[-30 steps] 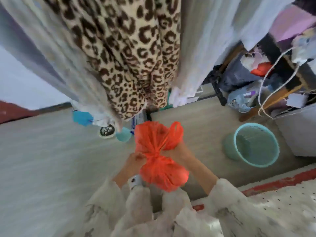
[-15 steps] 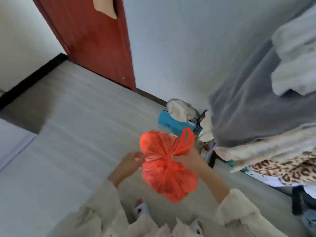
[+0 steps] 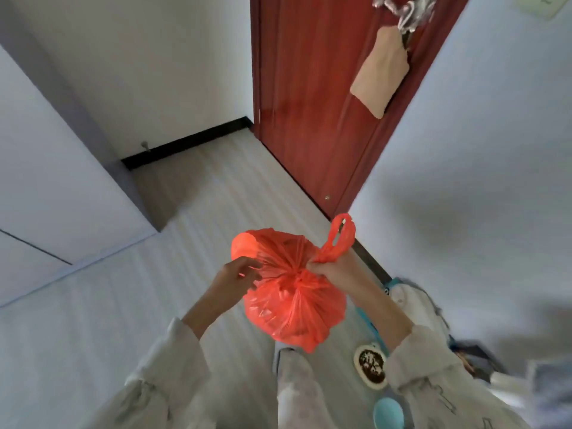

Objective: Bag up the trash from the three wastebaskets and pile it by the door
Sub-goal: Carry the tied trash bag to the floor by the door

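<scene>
One thin orange plastic trash bag [image 3: 294,301], bulging and round, gathered at a knotted neck with pleats fanning out, one handle loop sticking up at the right. Held in mid-air above pale wood-look floor [image 3: 216,212], near the glossy red-brown door [image 3: 309,103]. Gripped at the neck by the right hand [image 3: 331,269]. Left hand [image 3: 235,280] just beside the bag, fingers loosely spread, fingertips touching the plastic.

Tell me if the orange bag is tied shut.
Gathered shut: orange bag neck bunches at right hand; a finished knot cannot be told.
</scene>
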Demonstrator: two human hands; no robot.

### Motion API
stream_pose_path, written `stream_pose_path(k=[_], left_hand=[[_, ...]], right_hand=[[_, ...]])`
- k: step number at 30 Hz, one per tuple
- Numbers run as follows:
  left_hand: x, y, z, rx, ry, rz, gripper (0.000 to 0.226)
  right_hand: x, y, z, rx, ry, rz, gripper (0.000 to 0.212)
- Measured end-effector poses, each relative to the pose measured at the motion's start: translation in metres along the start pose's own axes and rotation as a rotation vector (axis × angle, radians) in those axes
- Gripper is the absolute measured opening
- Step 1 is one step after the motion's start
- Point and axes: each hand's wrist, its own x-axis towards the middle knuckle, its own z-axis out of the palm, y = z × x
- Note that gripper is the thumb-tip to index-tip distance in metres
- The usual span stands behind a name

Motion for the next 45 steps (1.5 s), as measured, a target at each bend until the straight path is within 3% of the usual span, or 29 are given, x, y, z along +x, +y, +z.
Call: stream_pose_path(k=[5, 12, 18, 22, 25, 29, 37, 45], left_hand=[[0.098, 0.031, -0.060, -0.038, 0.193, -0.031, 0.026], [0.203, 0.068, -0.138, -0.079, 0.288, -0.108, 0.027], [0.316, 0.073, -0.208, -0.142, 0.343, -0.155, 0.030], [0.403, 0.066, -0.265, -0.175, 0.329, -0.185, 0.030], [0.458, 0.072, -0.311, -0.184, 0.325, -0.213, 0.031], [0.528, 0.085, -0.365, -0.259, 0.381, -0.226, 0.037], [0.654, 0.091, -0.410, -0.301, 0.328, -0.338, 0.025], [0.817, 0.101, -0.443, -0.378, 0.436, -0.476, 0.026]], right_hand=[[0.121, -0.073, 0.011, 0.005, -0.105, -0.080, 0.021], [0.252, -0.172, 0.018, -0.101, -0.238, -0.098, 0.004], [0.378, -0.252, 0.042, -0.086, -0.246, -0.084, 0.003], [0.462, -0.299, 0.069, -0.074, -0.228, -0.029, 0.020], [0.514, -0.329, 0.086, -0.109, -0.207, 0.015, 0.009], [0.581, -0.371, 0.098, -0.078, -0.171, 0.083, 0.018], [0.743, -0.446, 0.118, 0.006, -0.190, 0.119, 0.021], [0.921, -0.483, 0.143, -0.142, -0.383, 0.164, 0.023]])
